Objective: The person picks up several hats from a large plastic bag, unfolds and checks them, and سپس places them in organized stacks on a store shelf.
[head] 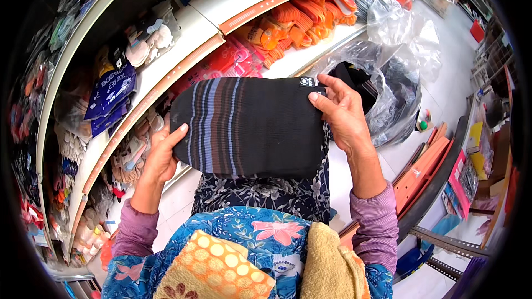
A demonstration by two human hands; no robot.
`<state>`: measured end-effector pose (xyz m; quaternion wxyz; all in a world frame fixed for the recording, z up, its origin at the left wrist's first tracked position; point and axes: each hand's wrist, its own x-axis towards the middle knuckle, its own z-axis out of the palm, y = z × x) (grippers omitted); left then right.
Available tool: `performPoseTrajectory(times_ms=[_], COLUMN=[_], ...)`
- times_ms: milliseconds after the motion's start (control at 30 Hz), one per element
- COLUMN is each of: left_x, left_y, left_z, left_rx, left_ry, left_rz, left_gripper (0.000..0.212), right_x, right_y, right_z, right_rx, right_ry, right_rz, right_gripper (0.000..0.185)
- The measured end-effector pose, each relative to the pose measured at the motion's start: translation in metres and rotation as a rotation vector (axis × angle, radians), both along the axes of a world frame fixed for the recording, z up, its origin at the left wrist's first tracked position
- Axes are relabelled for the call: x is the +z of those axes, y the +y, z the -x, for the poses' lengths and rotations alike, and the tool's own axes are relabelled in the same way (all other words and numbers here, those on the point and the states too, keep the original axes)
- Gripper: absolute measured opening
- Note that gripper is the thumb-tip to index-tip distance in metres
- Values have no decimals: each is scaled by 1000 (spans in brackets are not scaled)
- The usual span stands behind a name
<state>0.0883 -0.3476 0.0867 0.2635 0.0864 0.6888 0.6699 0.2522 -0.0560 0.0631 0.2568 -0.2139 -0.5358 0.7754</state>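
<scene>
A black knit beanie (270,124) with blue and brown stripes lies flat above my lap, held up in both hands. My left hand (164,149) pinches its rounded, striped end, the thumb on top and the fingers underneath. At the hemmed end, my right hand (341,112) grips the upper corner beside a small black label (307,82) bearing a star mark and writing. Beyond my right wrist, a large clear plastic bag (395,91) gapes on the floor with dark knit goods (353,81) inside.
Curved-looking shelves (191,45) run along the left and front, holding orange slippers (299,16), blue packets (110,95) and pale gloves (131,149). To the right are salmon-coloured slats (419,174) and a perforated metal bar (449,243). Towels (216,265) rest against my front.
</scene>
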Motion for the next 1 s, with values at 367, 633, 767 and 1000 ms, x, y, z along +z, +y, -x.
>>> performPoseTrajectory(times_ms=[367,633,767,1000], left_x=[42,45,32,30], left_y=[38,85,103,133], left_z=[-43,-70,-75,-68], left_rx=[-120,-550,-637,-760], left_ry=[1096,1038,926,833], left_rz=[241,121,114,288], left_gripper=[28,19,20,31], right_x=[-18,-20,-11,-11], right_y=[-44,-53,-52,-61], right_z=[-45,-37,-37,-39], right_rx=[-303,-350,-390,-311], right_ry=[-151,-136,-104,-16], right_rz=[-707,-528,-598,-330], right_gripper=[17,15,13,14])
